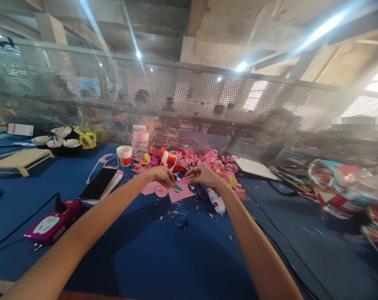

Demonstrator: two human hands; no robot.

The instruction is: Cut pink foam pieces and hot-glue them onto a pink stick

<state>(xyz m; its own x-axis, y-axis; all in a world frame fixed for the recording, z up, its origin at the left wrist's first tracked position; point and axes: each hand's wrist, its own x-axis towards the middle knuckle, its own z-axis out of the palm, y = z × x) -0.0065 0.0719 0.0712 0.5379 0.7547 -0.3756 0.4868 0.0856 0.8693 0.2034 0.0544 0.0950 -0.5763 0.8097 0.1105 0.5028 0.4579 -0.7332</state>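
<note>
My left hand [164, 176] and my right hand [203, 175] meet over the blue table, both with fingers pinched. Between them runs a narrow pink strip [186, 179], gripped at either end. A small teal pointed piece [177, 187] shows just under my left fingertips; whether that hand holds it too, I cannot tell. Below lie a flat pink sheet [181, 194] and a round pink disc [161, 191] with a red mark. A white patterned glue gun [216, 201] rests beside my right wrist. Pink curled scraps [212, 160] are heaped behind my hands.
A paper cup [124, 156] and a pink-lidded jar [140, 141] stand behind my left hand. A phone [98, 184] and a purple power strip [53, 223] with a cord lie left. Clear plastic tubs [348, 191] sit right. A perforated metal screen [189, 96] borders the far edge.
</note>
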